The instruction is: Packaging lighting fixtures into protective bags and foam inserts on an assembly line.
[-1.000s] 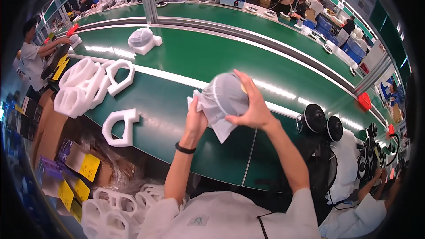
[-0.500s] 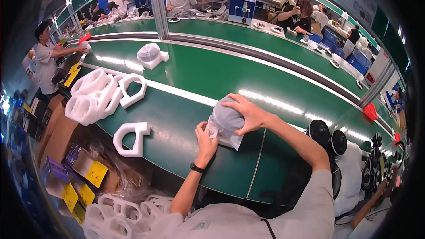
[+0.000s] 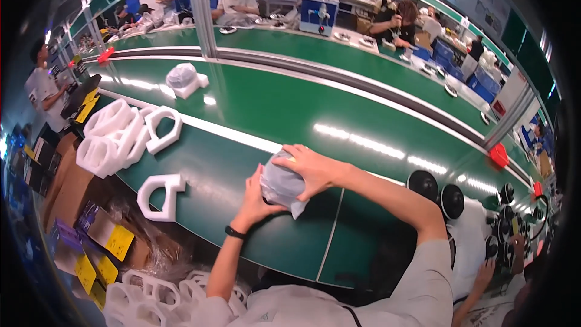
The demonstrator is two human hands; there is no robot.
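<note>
Between my two hands is a rounded object wrapped in a thin greyish-white bag (image 3: pixel 282 183), held over the green work table; what lies inside the wrap cannot be made out. My right hand (image 3: pixel 310 168) grips it from the top and right side, fingers curled over it. My left hand (image 3: pixel 253 198) clasps its left and lower side. A loose corner of the bag sticks out at the bottom. To the left, a white foam frame (image 3: pixel 158 197) lies near the table's front edge, and several more foam frames (image 3: pixel 115 136) are heaped beyond it.
A similar wrapped object in white foam (image 3: pixel 183 80) sits on the green conveyor belt (image 3: pixel 254 94). More foam frames (image 3: pixel 145 300) fill the space below the table at left, near cardboard boxes (image 3: pixel 100 230). Round black parts (image 3: pixel 422 185) stand at right, beside another person's hand (image 3: pixel 484 274).
The wrapped object has turned in my hands, and my left hand has spread wider around its side. The whole view has shifted a little. The person at far left has drawn their arms back.
</note>
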